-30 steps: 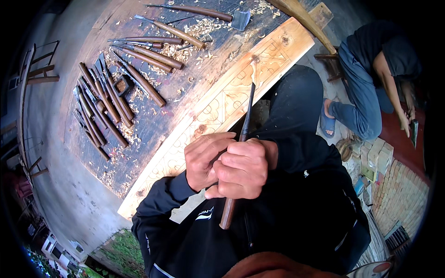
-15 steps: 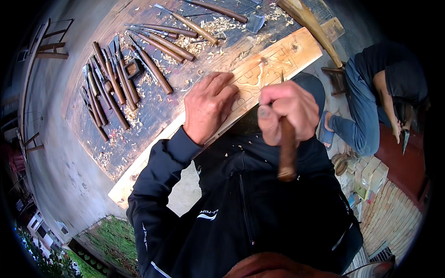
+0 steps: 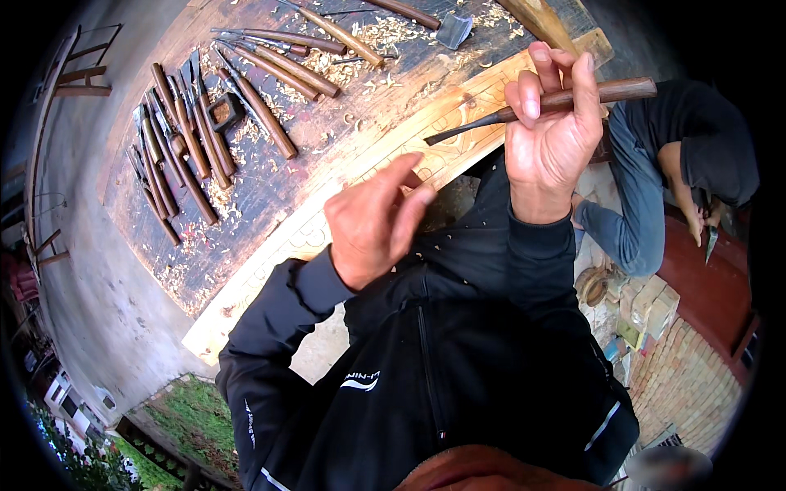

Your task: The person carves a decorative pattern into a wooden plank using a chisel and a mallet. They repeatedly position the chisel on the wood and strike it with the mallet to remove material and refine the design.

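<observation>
My right hand (image 3: 553, 135) is turned palm up and closed round a carving chisel (image 3: 565, 100). Its dark wooden handle points up to the right, and the steel blade reaches left over a long pale board (image 3: 270, 278). Drawn and carved pattern lines run along the board, which lies slantwise on the table's near edge. My left hand (image 3: 372, 217) is beside the board with nothing in it, its thumb and forefinger apart. The fingertips are close to the chisel's tip, with a small gap between.
A worn wooden table (image 3: 270, 192) bears shavings, a row of chisels (image 3: 190, 123), more chisels (image 3: 282, 69) farther back and a small dark block (image 3: 224, 111). A thick wooden piece (image 3: 536, 20) lies at the far right. Another person (image 3: 655, 172) sits at right, holding a tool.
My right hand has turned from an upright grip over the carving to palm up, lifting the chisel's blade off the board. My left hand has come off the board toward me and its fingers have parted.
</observation>
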Available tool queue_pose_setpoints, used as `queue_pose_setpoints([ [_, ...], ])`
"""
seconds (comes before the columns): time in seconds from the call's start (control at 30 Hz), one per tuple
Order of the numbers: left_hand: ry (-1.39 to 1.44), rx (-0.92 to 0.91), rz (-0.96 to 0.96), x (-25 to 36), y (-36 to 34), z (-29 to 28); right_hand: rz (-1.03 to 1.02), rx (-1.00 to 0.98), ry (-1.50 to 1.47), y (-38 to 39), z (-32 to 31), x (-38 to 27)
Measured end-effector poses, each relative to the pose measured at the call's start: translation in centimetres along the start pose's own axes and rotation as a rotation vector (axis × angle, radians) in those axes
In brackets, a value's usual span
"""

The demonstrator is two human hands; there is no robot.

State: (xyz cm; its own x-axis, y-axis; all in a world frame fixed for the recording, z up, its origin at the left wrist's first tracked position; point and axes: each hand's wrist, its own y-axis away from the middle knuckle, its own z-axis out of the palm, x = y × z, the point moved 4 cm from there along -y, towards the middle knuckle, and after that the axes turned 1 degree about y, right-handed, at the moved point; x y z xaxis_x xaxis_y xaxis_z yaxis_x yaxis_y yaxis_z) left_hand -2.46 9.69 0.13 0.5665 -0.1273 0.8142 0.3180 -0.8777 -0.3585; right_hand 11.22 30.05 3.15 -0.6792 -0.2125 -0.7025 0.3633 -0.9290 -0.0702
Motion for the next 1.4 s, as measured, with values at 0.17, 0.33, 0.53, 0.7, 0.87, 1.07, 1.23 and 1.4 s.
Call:
queue_pose_setpoints([
  [0.17,0.327,-0.240,0.046,2.1,1.3,5.3,0.097,0.110,-0.027,1.2,-0.2,0.6],
  [0.33,0.282,-0.212,0.022,0.6,-1.3,7.1,0.105,0.165,-0.073,1.4,-0.7,0.8],
  [0.53,0.318,-0.255,-0.009,-0.6,-1.3,7.4,0.075,0.117,0.057,1.7,-0.8,1.0],
  [0.7,0.365,-0.243,-0.057,-0.8,-1.1,7.6,0.082,0.162,0.078,1.8,-0.8,1.6],
  [0.87,0.399,-0.227,-0.062,-0.9,-1.0,7.6,0.095,0.155,0.069,1.8,-0.9,1.7],
  [1.07,0.392,-0.208,-0.066,-1.0,-0.9,7.7,0.075,0.178,0.124,2.0,-0.7,1.9],
  [1.23,0.386,-0.177,-0.051,-1.0,-0.8,7.9,0.047,0.191,0.158,2.0,-1.0,2.3],
  [1.4,0.367,-0.175,-0.073,-0.8,-0.8,7.9,0.044,0.186,0.165,2.6,-1.3,2.3],
])
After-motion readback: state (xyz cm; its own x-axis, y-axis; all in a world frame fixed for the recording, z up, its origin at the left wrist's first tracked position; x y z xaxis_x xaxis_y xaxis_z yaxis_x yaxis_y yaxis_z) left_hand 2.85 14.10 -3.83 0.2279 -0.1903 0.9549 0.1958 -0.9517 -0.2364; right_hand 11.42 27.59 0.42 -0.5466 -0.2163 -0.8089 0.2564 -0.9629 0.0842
